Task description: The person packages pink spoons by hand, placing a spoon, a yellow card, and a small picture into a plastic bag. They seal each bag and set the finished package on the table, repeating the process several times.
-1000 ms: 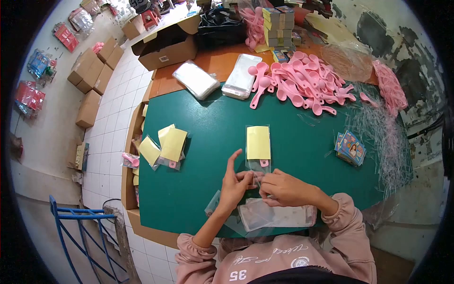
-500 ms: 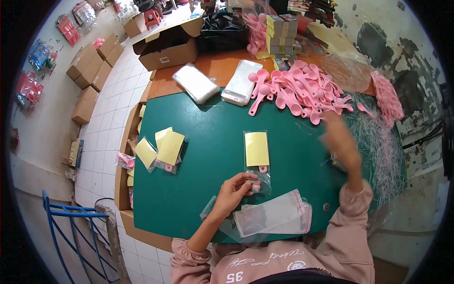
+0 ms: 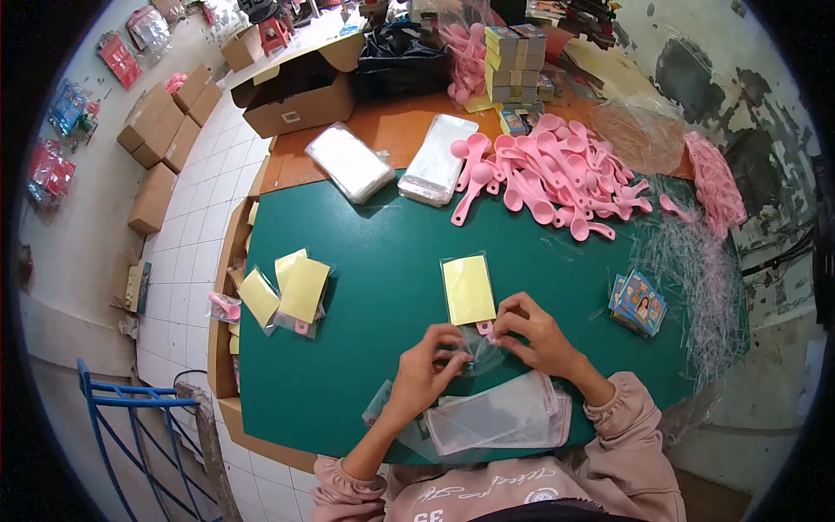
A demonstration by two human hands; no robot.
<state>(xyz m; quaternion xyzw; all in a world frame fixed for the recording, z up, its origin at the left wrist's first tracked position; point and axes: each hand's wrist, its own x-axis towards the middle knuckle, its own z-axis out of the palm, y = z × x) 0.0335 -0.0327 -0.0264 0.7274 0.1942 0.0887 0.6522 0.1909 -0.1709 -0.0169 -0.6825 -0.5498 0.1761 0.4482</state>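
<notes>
Green table mat (image 3: 365, 261) is seen from above, over an orange tabletop, with tiled floor and cardboard boxes to the left. Clear bag (image 3: 470, 300) holding a yellow card and a pink scoop lies flat near the middle of the mat, just ahead of both hands. Its open lower end is pinched by the left hand (image 3: 426, 370) from the left and by the right hand (image 3: 531, 335) from the right, fingers curled and pressed on the film. For a clean seal, the flap is judged best held flat and square to the bag's edges, the card kept clear of the fold, and pressure run evenly across. Empty sleeves (image 3: 500, 418) lie stacked near the person's chest, finished packs (image 3: 291, 291) sit at the left, loose pink scoops (image 3: 557, 174) are heaped at the far side. Adhesive strip cannot be made out; fingertips hide the flap edge, and the scoop's bowl is mostly covered.
</notes>
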